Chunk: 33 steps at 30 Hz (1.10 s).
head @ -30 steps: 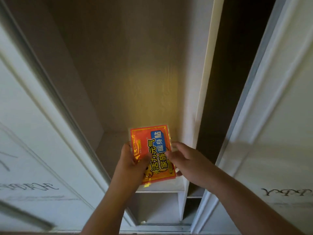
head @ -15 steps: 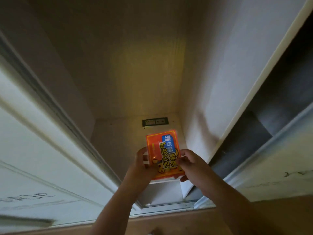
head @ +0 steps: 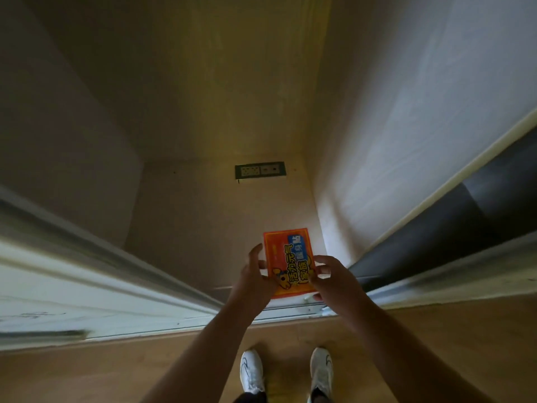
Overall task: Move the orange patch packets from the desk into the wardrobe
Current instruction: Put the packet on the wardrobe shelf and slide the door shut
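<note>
Holding an orange packet (head: 290,261) between both hands, I have it just past the wardrobe's (head: 406,117) bottom sill, over the pale floor panel (head: 203,228) inside. My left hand (head: 255,282) grips the packet's near left edge, thumb on the printed face, the other fingers (head: 255,251) lifted and spread beside it. My right hand (head: 331,279) pinches the near right edge, fingers curled around it. The packet faces up toward me, its blue label at the far right corner and a yellow cartoon figure close to my left thumb. Whether it already rests on the panel or hangs just above it, I cannot tell. Well beyond my fingers, at the back of the panel, sits a dark socket plate (head: 260,170). A sliding door (head: 72,271) runs off to the left of my left hand, and another door's edge (head: 453,274) lies right of my right hand. Below my arms are my two white shoes (head: 251,370) on the wooden floor (head: 87,373).
</note>
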Each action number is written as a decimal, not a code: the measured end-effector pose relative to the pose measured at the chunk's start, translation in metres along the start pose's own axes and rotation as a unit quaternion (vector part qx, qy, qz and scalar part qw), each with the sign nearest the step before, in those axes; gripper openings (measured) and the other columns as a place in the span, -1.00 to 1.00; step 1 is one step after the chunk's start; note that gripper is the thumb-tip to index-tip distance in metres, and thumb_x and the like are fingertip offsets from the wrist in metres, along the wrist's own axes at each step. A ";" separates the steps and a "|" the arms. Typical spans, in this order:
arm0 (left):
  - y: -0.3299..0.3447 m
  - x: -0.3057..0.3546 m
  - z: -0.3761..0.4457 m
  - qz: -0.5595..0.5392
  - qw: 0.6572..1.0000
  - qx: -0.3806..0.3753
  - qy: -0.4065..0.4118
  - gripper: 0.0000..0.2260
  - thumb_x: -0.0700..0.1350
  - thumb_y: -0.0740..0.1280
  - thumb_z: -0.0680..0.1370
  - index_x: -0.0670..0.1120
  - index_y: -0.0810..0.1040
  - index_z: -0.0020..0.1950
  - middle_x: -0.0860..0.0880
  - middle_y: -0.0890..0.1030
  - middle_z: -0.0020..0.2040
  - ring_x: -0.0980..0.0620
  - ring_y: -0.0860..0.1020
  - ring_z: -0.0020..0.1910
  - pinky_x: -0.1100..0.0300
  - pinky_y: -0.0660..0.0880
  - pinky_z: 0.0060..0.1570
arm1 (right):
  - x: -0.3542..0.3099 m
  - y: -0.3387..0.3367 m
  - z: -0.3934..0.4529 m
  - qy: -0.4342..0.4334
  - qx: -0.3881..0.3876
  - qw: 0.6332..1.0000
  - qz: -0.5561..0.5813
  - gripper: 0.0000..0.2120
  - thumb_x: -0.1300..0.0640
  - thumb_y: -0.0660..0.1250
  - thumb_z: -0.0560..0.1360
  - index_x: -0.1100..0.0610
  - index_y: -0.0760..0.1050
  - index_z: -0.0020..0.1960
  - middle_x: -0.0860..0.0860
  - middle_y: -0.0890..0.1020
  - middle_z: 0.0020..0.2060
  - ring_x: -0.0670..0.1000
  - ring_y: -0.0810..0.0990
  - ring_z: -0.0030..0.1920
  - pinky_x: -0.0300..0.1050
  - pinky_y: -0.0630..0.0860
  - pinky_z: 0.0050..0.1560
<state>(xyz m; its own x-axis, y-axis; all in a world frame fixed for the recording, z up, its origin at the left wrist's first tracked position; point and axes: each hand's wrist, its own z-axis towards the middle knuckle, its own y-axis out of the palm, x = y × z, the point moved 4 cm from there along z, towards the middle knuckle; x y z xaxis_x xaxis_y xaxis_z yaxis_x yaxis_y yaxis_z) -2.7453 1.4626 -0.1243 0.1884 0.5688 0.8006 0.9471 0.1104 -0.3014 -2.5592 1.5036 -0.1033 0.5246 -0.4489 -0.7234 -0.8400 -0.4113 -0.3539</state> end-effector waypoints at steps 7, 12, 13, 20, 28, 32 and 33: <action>0.035 -0.033 0.057 -0.018 0.998 0.031 -0.046 -0.18 -0.25 0.54 0.36 0.05 0.27 0.54 -0.07 0.61 0.12 -0.16 0.68 0.04 -0.24 0.69 -0.06 | 0.011 0.003 0.038 0.011 -0.016 0.999 -0.037 -0.50 0.16 0.38 0.60 0.02 0.38 0.51 0.02 0.55 0.43 0.04 0.59 0.33 0.13 0.53 0.39; 0.054 -0.046 0.093 0.055 0.997 0.026 -0.052 -0.27 -0.20 0.47 0.45 0.07 0.24 0.55 -0.01 0.60 0.10 -0.14 0.67 0.05 -0.16 0.69 -0.04 | 0.024 0.010 0.068 0.016 -0.018 0.999 -0.048 -0.62 0.17 0.31 0.60 -0.06 0.50 0.39 -0.07 0.62 0.33 -0.03 0.57 0.29 -0.03 0.46 0.28; 0.057 -0.048 0.098 0.067 0.996 0.024 -0.052 -0.28 -0.19 0.45 0.46 0.07 0.23 0.55 -0.03 0.61 0.13 -0.14 0.66 0.06 -0.16 0.69 -0.03 | 0.029 0.012 0.075 0.023 -0.017 0.999 -0.046 -0.63 0.14 0.32 0.59 -0.09 0.52 0.37 -0.09 0.63 0.30 -0.03 0.58 0.28 -0.02 0.47 0.25; 0.085 -0.061 0.128 0.127 0.991 0.001 -0.052 -0.33 -0.15 0.41 0.50 0.06 0.22 0.56 -0.07 0.65 0.19 -0.15 0.68 0.05 -0.07 0.67 -0.05 | 0.062 0.015 0.109 0.037 -0.012 0.999 -0.006 -0.83 0.05 0.37 0.61 -0.15 0.47 0.16 -0.26 0.55 -0.10 -0.25 0.52 -0.07 -0.23 0.40 -0.11; 0.111 -0.067 0.151 0.158 0.987 0.011 -0.041 -0.34 -0.23 0.37 0.50 0.07 0.28 0.57 -0.10 0.58 0.33 -0.15 0.61 0.23 -0.06 0.61 0.17 | 0.077 0.025 0.132 0.026 -0.005 1.000 -0.014 -0.79 0.07 0.48 0.54 -0.12 0.60 0.14 -0.10 0.74 -0.03 -0.11 0.69 0.03 -0.16 0.57 0.05; 0.116 -0.064 0.157 0.167 0.985 0.007 -0.033 -0.26 -0.27 0.31 0.48 0.09 0.19 0.62 -0.08 0.57 0.36 -0.15 0.59 0.28 -0.11 0.61 0.21 | 0.076 0.022 0.141 -0.009 0.010 0.998 -0.056 -0.90 0.18 0.42 0.55 0.05 0.63 0.05 0.06 0.71 -0.13 -0.05 0.66 -0.11 -0.15 0.54 -0.04; 0.117 -0.066 0.159 0.174 0.984 0.004 -0.027 -0.27 -0.25 0.29 0.47 0.12 0.19 0.60 -0.07 0.60 0.33 -0.16 0.60 0.27 -0.14 0.62 0.18 | 0.077 0.021 0.144 -0.011 0.012 0.997 -0.069 -0.89 0.19 0.39 0.55 0.04 0.62 0.04 0.05 0.71 -0.14 -0.05 0.67 -0.10 -0.08 0.58 0.00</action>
<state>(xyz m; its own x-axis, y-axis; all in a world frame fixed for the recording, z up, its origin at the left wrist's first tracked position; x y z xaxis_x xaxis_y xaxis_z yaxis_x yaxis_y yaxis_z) -2.6879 1.5681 -0.2946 0.4873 0.6163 0.6187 0.8253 -0.0936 -0.5568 -2.5567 1.5742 -0.2514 0.6321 -0.3711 -0.6802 -0.7634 -0.4484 -0.4649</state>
